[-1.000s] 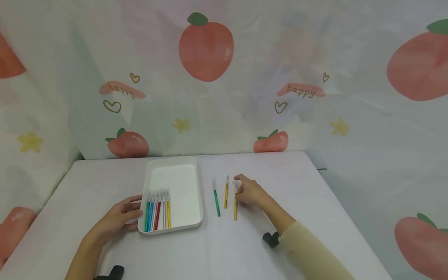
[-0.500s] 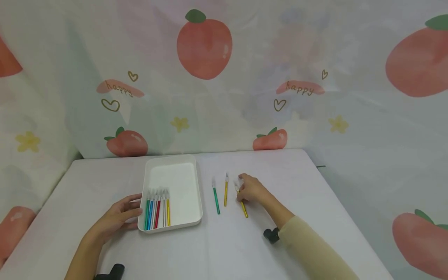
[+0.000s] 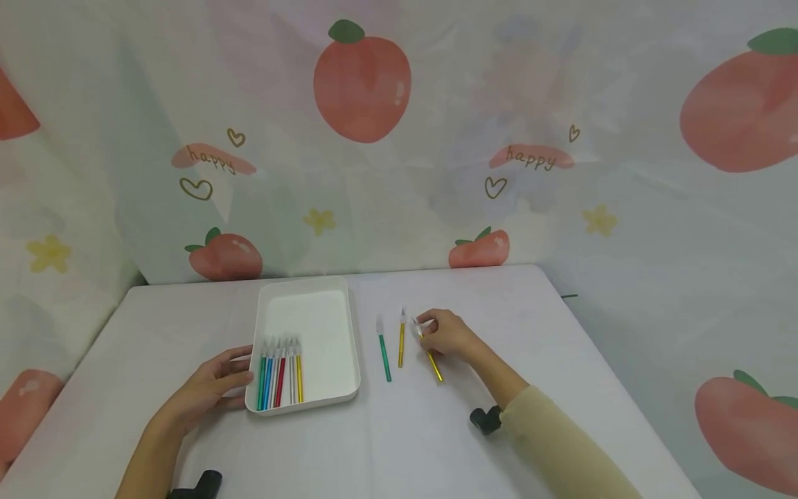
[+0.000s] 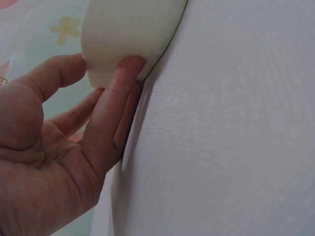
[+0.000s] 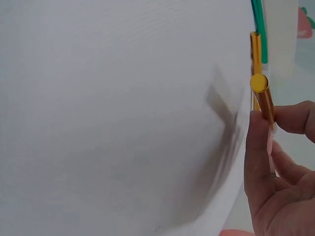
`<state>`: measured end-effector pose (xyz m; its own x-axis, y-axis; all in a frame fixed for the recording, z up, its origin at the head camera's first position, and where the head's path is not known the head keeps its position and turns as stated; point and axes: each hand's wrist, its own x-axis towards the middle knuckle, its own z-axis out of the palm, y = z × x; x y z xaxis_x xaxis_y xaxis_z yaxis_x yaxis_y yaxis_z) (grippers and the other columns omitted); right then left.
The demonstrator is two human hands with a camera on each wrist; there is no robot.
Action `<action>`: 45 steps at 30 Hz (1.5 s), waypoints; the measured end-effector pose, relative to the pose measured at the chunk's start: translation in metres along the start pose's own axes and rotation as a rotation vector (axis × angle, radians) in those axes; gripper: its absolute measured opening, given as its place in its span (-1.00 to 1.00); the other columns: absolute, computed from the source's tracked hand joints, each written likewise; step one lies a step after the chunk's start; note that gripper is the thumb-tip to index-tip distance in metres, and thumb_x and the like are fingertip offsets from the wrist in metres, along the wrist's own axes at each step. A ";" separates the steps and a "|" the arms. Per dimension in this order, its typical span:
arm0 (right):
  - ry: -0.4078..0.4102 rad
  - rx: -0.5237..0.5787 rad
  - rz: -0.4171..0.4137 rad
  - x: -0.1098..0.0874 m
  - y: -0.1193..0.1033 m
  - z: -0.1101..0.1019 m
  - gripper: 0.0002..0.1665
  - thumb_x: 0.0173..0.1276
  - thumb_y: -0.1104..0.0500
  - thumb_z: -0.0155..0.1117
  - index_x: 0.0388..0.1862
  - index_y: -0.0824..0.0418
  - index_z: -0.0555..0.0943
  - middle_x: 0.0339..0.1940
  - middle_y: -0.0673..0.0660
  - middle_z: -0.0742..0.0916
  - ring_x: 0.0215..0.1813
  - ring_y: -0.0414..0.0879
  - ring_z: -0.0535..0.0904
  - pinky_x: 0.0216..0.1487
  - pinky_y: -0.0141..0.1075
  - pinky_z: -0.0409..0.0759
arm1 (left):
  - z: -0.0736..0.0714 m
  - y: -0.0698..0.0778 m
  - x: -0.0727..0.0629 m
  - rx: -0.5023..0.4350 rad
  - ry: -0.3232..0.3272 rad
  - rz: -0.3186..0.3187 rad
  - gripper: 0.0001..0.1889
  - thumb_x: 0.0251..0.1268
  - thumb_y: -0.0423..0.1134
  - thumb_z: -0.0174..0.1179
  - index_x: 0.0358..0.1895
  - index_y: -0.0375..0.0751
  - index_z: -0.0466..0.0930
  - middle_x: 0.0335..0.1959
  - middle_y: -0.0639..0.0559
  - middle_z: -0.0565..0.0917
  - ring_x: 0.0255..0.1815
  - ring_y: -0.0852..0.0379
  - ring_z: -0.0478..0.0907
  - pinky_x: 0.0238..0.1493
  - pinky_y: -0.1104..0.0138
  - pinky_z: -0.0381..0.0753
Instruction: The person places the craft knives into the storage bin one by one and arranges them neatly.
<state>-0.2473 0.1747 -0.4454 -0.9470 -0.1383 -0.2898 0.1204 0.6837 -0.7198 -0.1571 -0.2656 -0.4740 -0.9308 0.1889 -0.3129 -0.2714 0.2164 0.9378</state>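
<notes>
My right hand pinches a gold-handled craft knife between thumb and fingers. The knife slants, its clear-capped end toward the back left; in the right wrist view its round butt faces the camera. Just left of it on the table lie another gold craft knife and a green one. My left hand rests its fairly straight fingers against the left wall of a white tray. Inside that tray, several craft knives with green, blue, silver, red and gold handles lie side by side.
A white cloth covers the table. Fruit-print fabric hangs behind it and at both sides. Black wrist-worn pieces show by the right sleeve and below the left forearm.
My right hand has taken hold of the rightmost gold craft knife. Its butt end has swung right, and its capped end now points toward the back left. The left hand and tray stay put.
</notes>
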 end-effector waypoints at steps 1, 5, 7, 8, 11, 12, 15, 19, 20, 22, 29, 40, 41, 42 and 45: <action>-0.001 0.010 -0.007 0.000 -0.001 0.000 -0.39 0.14 0.34 0.35 0.23 0.18 0.56 -0.28 0.12 0.64 -0.40 -0.08 0.59 -0.39 -0.34 0.62 | 0.000 0.000 0.000 0.000 0.001 -0.001 -0.23 0.41 -0.13 0.24 0.57 -0.17 0.05 0.46 -0.42 0.25 0.20 -0.11 0.59 -0.02 0.10 0.72; -0.016 0.061 -0.013 0.001 -0.005 0.000 -0.38 0.13 0.35 0.34 0.24 0.17 0.55 -0.26 0.14 0.63 -0.38 -0.06 0.61 -0.34 -0.30 0.68 | -0.001 -0.001 0.000 -0.003 0.002 -0.006 -0.22 0.41 -0.12 0.24 0.57 -0.17 0.05 0.46 -0.42 0.25 0.20 -0.11 0.59 -0.02 0.10 0.72; -0.027 0.085 -0.017 0.001 -0.008 0.001 -0.37 0.13 0.36 0.33 0.25 0.18 0.54 -0.25 0.15 0.63 -0.37 -0.06 0.61 -0.32 -0.28 0.70 | 0.000 -0.001 0.000 -0.004 0.003 -0.006 -0.22 0.41 -0.12 0.24 0.57 -0.17 0.05 0.46 -0.42 0.26 0.19 -0.11 0.59 -0.01 0.09 0.72; -0.032 0.097 -0.018 0.001 -0.010 0.001 -0.37 0.14 0.37 0.33 0.25 0.18 0.54 -0.24 0.15 0.62 -0.36 -0.06 0.61 -0.31 -0.27 0.71 | 0.000 0.000 0.000 -0.005 0.004 -0.006 -0.22 0.40 -0.12 0.25 0.57 -0.18 0.05 0.46 -0.42 0.26 0.19 -0.11 0.59 -0.01 0.09 0.72; -0.040 0.119 -0.033 0.000 -0.014 0.003 -0.37 0.13 0.39 0.33 0.25 0.20 0.54 -0.23 0.16 0.62 -0.35 -0.06 0.61 -0.29 -0.24 0.73 | 0.000 0.001 -0.001 -0.010 0.007 -0.008 -0.23 0.40 -0.14 0.25 0.56 -0.19 0.06 0.45 -0.42 0.27 0.19 -0.11 0.60 -0.01 0.08 0.72; -0.043 0.123 -0.039 0.000 -0.016 0.003 -0.36 0.13 0.39 0.32 0.25 0.20 0.54 -0.23 0.16 0.62 -0.35 -0.06 0.61 -0.28 -0.24 0.73 | 0.000 0.001 -0.001 -0.013 0.006 -0.007 -0.23 0.40 -0.14 0.25 0.56 -0.19 0.06 0.45 -0.42 0.27 0.19 -0.12 0.59 -0.01 0.08 0.72; -0.048 0.135 -0.058 0.000 -0.020 0.005 -0.36 0.12 0.40 0.33 0.25 0.20 0.54 -0.23 0.16 0.63 -0.35 -0.06 0.61 -0.27 -0.23 0.73 | 0.000 0.001 -0.001 -0.019 0.006 -0.008 -0.23 0.40 -0.15 0.25 0.56 -0.19 0.06 0.45 -0.42 0.27 0.20 -0.12 0.59 -0.01 0.08 0.72; -0.063 0.157 -0.074 -0.001 -0.027 0.009 -0.37 0.13 0.41 0.33 0.24 0.21 0.55 -0.23 0.17 0.62 -0.35 -0.05 0.62 -0.27 -0.23 0.74 | 0.000 0.000 0.000 -0.024 0.000 -0.009 -0.22 0.40 -0.14 0.25 0.56 -0.20 0.06 0.45 -0.42 0.27 0.20 -0.11 0.59 0.00 0.08 0.71; -0.067 0.160 -0.079 0.000 -0.029 0.010 -0.37 0.13 0.41 0.33 0.24 0.20 0.55 -0.23 0.17 0.62 -0.35 -0.05 0.62 -0.27 -0.23 0.74 | 0.000 0.000 0.000 -0.027 -0.001 -0.009 -0.22 0.40 -0.14 0.25 0.56 -0.20 0.06 0.45 -0.42 0.27 0.19 -0.10 0.59 0.00 0.08 0.71; -0.072 0.166 -0.086 0.000 -0.032 0.013 -0.38 0.14 0.40 0.33 0.24 0.20 0.55 -0.23 0.17 0.62 -0.36 -0.05 0.61 -0.28 -0.23 0.74 | -0.001 -0.001 0.000 -0.030 -0.005 -0.005 -0.22 0.41 -0.15 0.24 0.56 -0.20 0.05 0.45 -0.42 0.27 0.19 -0.10 0.59 0.00 0.08 0.71; -0.085 0.171 -0.123 0.000 -0.047 0.023 -0.36 0.11 0.41 0.33 0.24 0.21 0.55 -0.24 0.17 0.63 -0.38 -0.06 0.61 -0.28 -0.21 0.74 | -0.001 0.001 -0.001 -0.028 -0.007 0.002 -0.24 0.42 -0.16 0.23 0.56 -0.20 0.05 0.46 -0.43 0.26 0.20 -0.11 0.59 0.00 0.09 0.71; -0.142 0.179 -0.181 0.001 -0.070 0.045 -0.35 0.13 0.41 0.32 0.27 0.22 0.53 -0.24 0.17 0.63 -0.38 -0.03 0.64 -0.30 -0.20 0.75 | -0.002 -0.003 0.002 -0.023 -0.008 -0.015 -0.22 0.42 -0.15 0.23 0.57 -0.19 0.03 0.45 -0.42 0.27 0.19 -0.10 0.59 -0.01 0.07 0.72; -0.145 0.179 -0.186 0.001 -0.072 0.047 -0.35 0.13 0.41 0.32 0.27 0.22 0.53 -0.24 0.17 0.63 -0.38 -0.04 0.64 -0.31 -0.21 0.74 | -0.002 -0.003 0.002 -0.025 -0.009 -0.016 -0.22 0.41 -0.15 0.24 0.56 -0.19 0.04 0.45 -0.41 0.27 0.19 -0.10 0.59 -0.01 0.07 0.72; -0.147 0.183 -0.189 0.001 -0.074 0.049 -0.35 0.13 0.41 0.32 0.27 0.21 0.53 -0.25 0.17 0.63 -0.38 -0.04 0.64 -0.31 -0.22 0.74 | -0.002 -0.003 0.003 -0.024 -0.011 -0.014 -0.22 0.41 -0.15 0.23 0.56 -0.19 0.03 0.45 -0.42 0.27 0.19 -0.10 0.59 -0.01 0.07 0.72; -0.157 0.188 -0.198 0.000 -0.081 0.054 -0.34 0.14 0.42 0.31 0.28 0.21 0.53 -0.25 0.16 0.63 -0.39 -0.05 0.63 -0.33 -0.23 0.74 | -0.002 -0.003 0.004 -0.025 -0.005 -0.016 -0.23 0.40 -0.14 0.25 0.56 -0.16 0.06 0.45 -0.40 0.28 0.19 -0.09 0.59 -0.01 0.08 0.72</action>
<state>-0.2413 0.0805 -0.4214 -0.9016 -0.3749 -0.2159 0.0051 0.4897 -0.8719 -0.1603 -0.2677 -0.4778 -0.9251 0.1904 -0.3287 -0.2924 0.1955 0.9361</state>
